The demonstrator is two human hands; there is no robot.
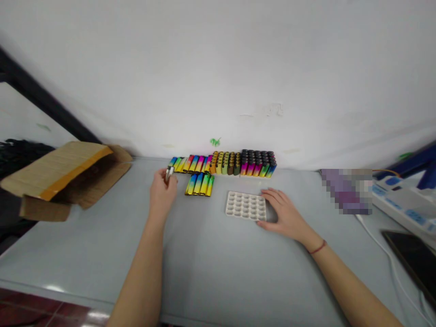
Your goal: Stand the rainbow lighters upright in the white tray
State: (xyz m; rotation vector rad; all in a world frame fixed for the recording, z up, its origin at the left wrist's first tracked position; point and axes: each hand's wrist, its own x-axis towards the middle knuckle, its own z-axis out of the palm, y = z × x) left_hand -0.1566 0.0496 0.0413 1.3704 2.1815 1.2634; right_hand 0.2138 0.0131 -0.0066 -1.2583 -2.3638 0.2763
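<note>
My left hand (161, 188) is closed around a lighter (170, 171), whose silvery top pokes out above the fingers while its body is mostly hidden. Just right of it, a group of shiny rainbow-coloured lighters (199, 185) lies flat on the table, with another row of lighters (194, 163) behind. A white tray (245, 205) with rows of round-looking holes sits in front of me, nothing in its holes. My right hand (281, 213) grips the tray's right side, fingers at the far corner and thumb at the near one.
Against the wall stand upright lighters with yellow tops (225, 162) and others with black tops (258, 162). An open cardboard box (78, 170) is at left. On the right are a blurred-out purple item (347, 190), a white power strip (402, 204), a cable and a dark phone (413, 259).
</note>
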